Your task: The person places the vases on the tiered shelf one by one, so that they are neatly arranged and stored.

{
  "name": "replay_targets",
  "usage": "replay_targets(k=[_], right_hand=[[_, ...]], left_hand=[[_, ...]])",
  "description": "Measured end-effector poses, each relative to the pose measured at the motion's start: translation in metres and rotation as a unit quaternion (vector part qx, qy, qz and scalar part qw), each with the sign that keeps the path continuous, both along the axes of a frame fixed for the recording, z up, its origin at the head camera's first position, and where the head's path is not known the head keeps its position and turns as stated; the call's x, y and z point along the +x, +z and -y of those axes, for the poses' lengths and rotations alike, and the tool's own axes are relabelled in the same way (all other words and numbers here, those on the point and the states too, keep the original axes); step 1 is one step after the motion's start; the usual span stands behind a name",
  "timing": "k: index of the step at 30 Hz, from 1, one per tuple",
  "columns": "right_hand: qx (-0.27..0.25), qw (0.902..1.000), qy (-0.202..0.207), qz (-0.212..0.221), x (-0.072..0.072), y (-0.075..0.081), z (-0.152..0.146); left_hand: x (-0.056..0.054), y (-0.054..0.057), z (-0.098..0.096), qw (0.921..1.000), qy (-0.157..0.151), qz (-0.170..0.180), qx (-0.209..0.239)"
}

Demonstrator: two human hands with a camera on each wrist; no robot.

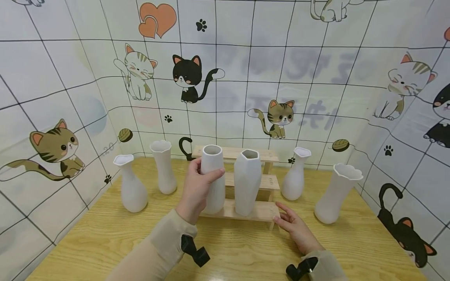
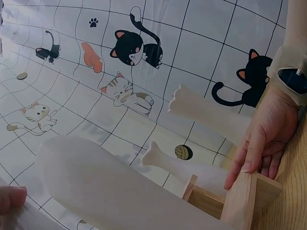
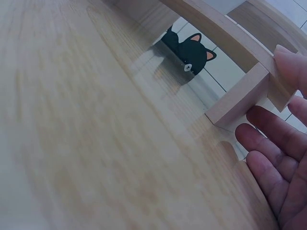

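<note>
My left hand grips a white cylindrical vase, its thumb across the front, over the bottom step of a three-step wooden stand. Just right of that vase, a white faceted vase stands upright on the same step. It looms large in the left wrist view, where my left thumb shows at the edge. My right hand holds the right end of the bottom step. In the right wrist view its thumb lies against the board's end, with curled fingers below, beside the leg.
On the wooden table, a narrow-necked vase and a fluted vase stand left of the stand. Another narrow-necked vase and a wavy-rimmed vase stand to its right. A cat-print sheet encloses the back and sides.
</note>
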State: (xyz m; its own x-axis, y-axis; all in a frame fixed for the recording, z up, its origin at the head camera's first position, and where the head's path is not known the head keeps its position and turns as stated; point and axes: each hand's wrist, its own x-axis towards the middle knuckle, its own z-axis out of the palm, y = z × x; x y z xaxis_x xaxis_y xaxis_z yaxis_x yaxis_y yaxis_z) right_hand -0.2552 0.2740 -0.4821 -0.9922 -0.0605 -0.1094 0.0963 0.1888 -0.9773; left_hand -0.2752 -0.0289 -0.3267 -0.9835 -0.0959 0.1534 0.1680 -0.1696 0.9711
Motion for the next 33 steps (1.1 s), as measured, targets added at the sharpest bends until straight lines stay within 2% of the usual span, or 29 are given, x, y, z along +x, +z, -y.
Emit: replay_targets(k=[5, 15, 33], right_hand=[[-0.005, 1.0, 0.003, -0.001, 0.0, 0.001, 0.001], [-0.009, 1.0, 0.003, 0.0, 0.001, 0.004, 0.002], [-0.009, 0.9999, 0.0, -0.007, 0.0, 0.002, 0.001]], left_hand=[[-0.001, 0.0, -0.003, 1.0, -0.001, 0.002, 0.001], [-0.009, -0.009, -0.01, 0.9999, -0.007, 0.006, 0.01], [-0.01, -0.016, -0.017, 0.9997, -0.017, 0.008, 0.013]])
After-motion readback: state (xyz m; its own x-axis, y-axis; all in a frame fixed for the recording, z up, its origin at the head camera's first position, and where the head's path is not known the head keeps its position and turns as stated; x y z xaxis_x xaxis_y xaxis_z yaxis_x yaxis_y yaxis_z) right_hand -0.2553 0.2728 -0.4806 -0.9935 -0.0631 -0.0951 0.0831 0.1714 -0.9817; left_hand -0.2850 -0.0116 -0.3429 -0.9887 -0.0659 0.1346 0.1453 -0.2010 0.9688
